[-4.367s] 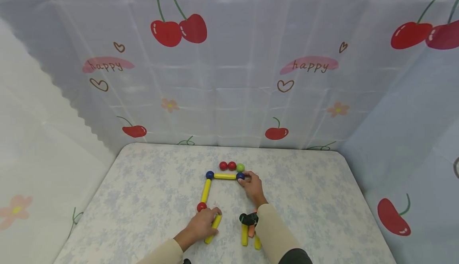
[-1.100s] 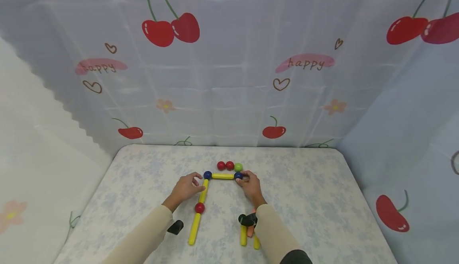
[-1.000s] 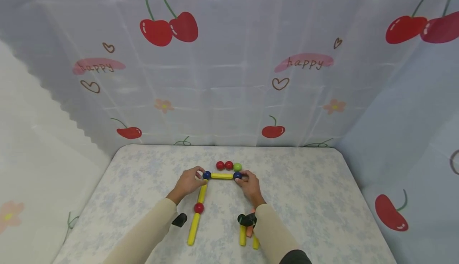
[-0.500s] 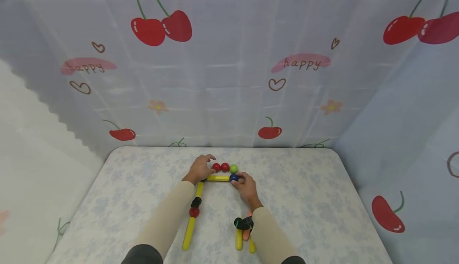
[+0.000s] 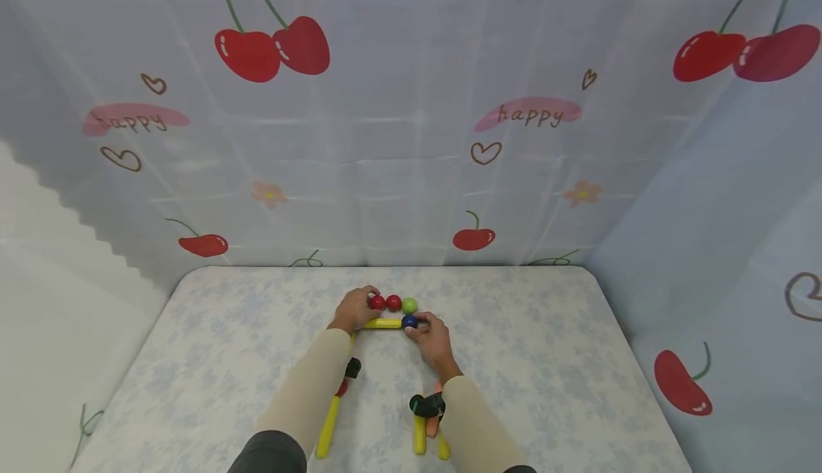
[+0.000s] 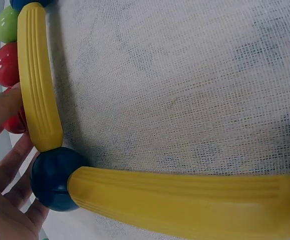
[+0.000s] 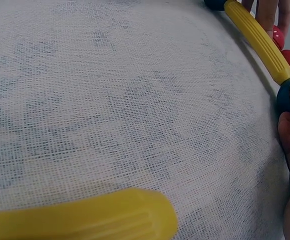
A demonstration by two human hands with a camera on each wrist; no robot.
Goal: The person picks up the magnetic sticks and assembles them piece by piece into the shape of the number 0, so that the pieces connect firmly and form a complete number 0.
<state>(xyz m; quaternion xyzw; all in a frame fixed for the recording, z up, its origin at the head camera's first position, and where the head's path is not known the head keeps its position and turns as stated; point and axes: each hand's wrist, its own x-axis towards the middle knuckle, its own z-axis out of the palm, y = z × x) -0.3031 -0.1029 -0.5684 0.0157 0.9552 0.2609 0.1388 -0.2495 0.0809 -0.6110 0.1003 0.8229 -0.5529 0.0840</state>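
Observation:
My left hand pinches the leftmost red ball at the back of the set. Beside that ball stand another red ball and a green ball. With thumb and fingers, my right hand grips a blue ball at the right end of a yellow magnetic rod. The rod's other end meets a second blue ball, hidden from the head view by my left hand. From there another yellow rod leads to a red ball and a lower yellow rod.
Loose yellow rods and an orange rod lie by my right forearm, partly covered by the black wrist camera. The patterned table ends at a cherry-print curtain behind and at both sides.
My left hand has gone from the lower yellow rod, now joined to the red ball, up past the left blue ball to the leftmost red ball. The right hand keeps its grip.

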